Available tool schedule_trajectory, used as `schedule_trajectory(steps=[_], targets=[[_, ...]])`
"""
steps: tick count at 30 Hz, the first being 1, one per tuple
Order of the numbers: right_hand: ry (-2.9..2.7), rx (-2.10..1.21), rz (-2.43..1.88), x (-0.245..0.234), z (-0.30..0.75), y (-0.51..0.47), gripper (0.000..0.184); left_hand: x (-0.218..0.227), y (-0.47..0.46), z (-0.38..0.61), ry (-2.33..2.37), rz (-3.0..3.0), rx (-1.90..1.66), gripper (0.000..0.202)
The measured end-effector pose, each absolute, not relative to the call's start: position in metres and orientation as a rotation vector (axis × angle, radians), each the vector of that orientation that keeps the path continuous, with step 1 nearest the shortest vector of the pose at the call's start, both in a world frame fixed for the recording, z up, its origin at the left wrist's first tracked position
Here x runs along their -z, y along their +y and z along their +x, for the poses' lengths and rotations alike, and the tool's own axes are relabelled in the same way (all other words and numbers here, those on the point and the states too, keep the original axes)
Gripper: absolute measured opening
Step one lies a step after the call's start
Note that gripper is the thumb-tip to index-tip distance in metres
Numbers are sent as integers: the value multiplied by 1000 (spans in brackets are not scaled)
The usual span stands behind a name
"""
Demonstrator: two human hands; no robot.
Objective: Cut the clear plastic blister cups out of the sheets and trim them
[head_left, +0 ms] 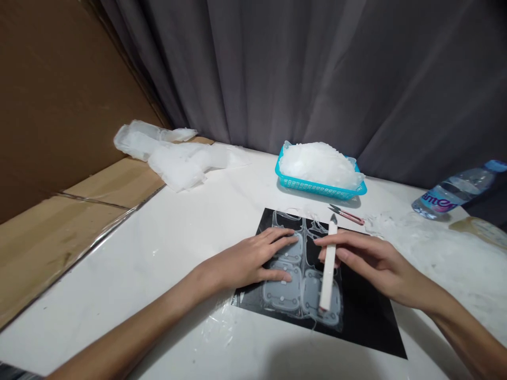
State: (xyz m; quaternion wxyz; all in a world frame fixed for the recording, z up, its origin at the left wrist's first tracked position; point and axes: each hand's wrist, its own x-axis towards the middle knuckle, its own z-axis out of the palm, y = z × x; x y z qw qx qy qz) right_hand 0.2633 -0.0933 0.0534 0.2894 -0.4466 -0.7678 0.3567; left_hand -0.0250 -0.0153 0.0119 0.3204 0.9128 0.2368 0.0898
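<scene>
On a black sheet lies a clear film with several grey, rounded-square panels in it. Parts of the film are cut out, so black shows through. My left hand rests on the panels at the left, fingers spread and holding nothing. Between the fingers of my right hand is a long white stick-like tool with a dark pointed tip at its far end. Its near end hangs over the lower right panel; whether it touches cannot be seen. Pink-handled thread snips lie just beyond the sheet.
A blue basket heaped with white translucent pieces stands at the back. Crumpled translucent film lies at the back left, partly on cardboard. A tilted-looking water bottle and a tape roll are at the right. A grey curtain hangs behind.
</scene>
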Motion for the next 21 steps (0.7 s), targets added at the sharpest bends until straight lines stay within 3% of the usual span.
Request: schedule_trajectory(steps=[2, 5, 9, 12, 16, 19, 21], targets=[[-2160, -759, -1136, -44, 265, -95, 30, -12, -15, -25, 612, 2391, -249, 75], [-2240, -442, -1061, -30, 260, -93, 12, -12, -14, -26, 620, 2383, -259, 81], [-2302, -287, -957, -18, 245, -87, 29, -13, -11, -28, 632, 2381, -245, 87], [-2392, -196, -889, -13, 238, -87, 32, -14, -9, -29, 639, 2388, -244, 90], [-2420, -364, -866, -7, 238, -92, 14, -15, -6, -29, 600, 2400, -255, 82], [-2356, -537, -859, -3, 237, -94, 30, -14, -5, -28, 584, 2403, -264, 80], [-2310, -618, -899, 0, 236, -95, 31, -13, -5, -28, 588, 2403, -260, 81]])
